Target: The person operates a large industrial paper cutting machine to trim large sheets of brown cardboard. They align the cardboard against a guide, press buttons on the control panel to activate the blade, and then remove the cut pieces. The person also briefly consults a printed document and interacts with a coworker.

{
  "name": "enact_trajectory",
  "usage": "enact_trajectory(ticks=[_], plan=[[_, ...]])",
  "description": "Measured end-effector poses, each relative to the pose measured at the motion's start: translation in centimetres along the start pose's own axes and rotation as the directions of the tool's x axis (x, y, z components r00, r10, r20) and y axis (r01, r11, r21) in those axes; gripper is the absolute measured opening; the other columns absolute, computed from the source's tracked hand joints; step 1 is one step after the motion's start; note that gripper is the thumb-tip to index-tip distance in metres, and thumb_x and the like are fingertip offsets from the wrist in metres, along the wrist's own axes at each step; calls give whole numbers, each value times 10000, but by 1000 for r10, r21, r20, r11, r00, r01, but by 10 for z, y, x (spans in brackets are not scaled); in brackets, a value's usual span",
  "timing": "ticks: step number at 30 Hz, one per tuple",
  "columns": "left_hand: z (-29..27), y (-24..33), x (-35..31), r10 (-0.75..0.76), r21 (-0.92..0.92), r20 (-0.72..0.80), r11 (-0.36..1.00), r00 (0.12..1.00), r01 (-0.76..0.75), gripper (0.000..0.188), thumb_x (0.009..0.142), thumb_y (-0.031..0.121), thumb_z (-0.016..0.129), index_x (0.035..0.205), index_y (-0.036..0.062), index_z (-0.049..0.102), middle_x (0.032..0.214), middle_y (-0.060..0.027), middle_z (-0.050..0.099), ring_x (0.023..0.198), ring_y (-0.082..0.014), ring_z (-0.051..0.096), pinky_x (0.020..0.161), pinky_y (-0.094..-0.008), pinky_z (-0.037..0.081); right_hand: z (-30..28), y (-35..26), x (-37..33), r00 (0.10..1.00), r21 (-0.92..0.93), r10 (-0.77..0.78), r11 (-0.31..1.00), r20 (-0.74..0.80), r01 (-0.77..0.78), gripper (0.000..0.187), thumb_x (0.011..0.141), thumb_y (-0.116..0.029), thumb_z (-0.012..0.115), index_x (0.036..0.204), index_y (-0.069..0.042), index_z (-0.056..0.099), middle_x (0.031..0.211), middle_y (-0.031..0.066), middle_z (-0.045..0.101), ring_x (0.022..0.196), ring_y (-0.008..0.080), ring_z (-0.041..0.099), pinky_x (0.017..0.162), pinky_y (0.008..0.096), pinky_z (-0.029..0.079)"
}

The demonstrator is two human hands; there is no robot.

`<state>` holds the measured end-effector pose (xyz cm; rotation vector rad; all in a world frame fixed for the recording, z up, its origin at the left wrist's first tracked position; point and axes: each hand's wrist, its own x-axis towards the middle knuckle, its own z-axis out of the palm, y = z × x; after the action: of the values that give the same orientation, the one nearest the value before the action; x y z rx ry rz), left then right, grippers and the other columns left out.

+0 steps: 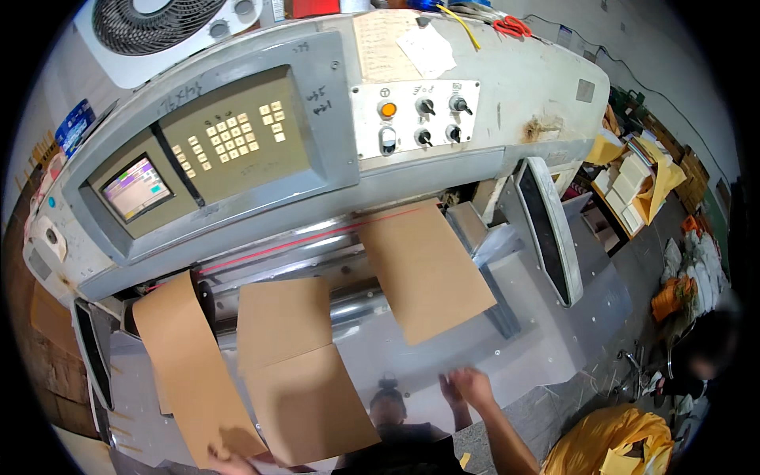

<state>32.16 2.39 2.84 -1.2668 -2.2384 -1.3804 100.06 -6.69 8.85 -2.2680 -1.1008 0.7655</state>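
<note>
The left hand [229,459] pinches the near corner of a brown paper stack [190,364] on the shiny desk [412,372], while the right hand [467,388] rests there, fingers [453,389] spread and released.

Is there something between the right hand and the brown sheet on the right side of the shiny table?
Nothing visible. Only bare shiny table lies between the right hand and the brown sheet.

Even bright overhead light, soft shadows. Polished steel machine table [554,332] mirrors and glares near its front edge. Strong fisheye bend, black vignette corners. Right hand [469,385] motion-blurred; right periphery soft.
</note>
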Motion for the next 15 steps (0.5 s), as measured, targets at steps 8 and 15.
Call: enact_trajectory(ticks=[8, 15], plan=[[176, 318, 4, 670, -453, 736, 591, 94, -667, 1221, 510, 384, 992, 1528, 21, 424, 1585, -263, 386, 1441, -438, 390, 1192, -545, 325, 8, -37, 98, 870, -494, -447, 815, -206, 302, 678, 932, -422, 667, 1499, -89, 503, 1574, 166, 455, 1504, 359, 333, 1233, 562, 226], [262, 329, -24, 523, -218, 794, 720, 309, -659, 1168, 620, 690, 846, 1484, 9, 454, 1507, -254, 436, 1366, -455, 404, 1144, -567, 340, -89, 107, -67, 888, -329, -147, 944, -435, -5, 542, 827, -366, 789, 1142, 20, 574, 1333, 242, 561, 1309, 452, 500, 1158, 588, 329]])
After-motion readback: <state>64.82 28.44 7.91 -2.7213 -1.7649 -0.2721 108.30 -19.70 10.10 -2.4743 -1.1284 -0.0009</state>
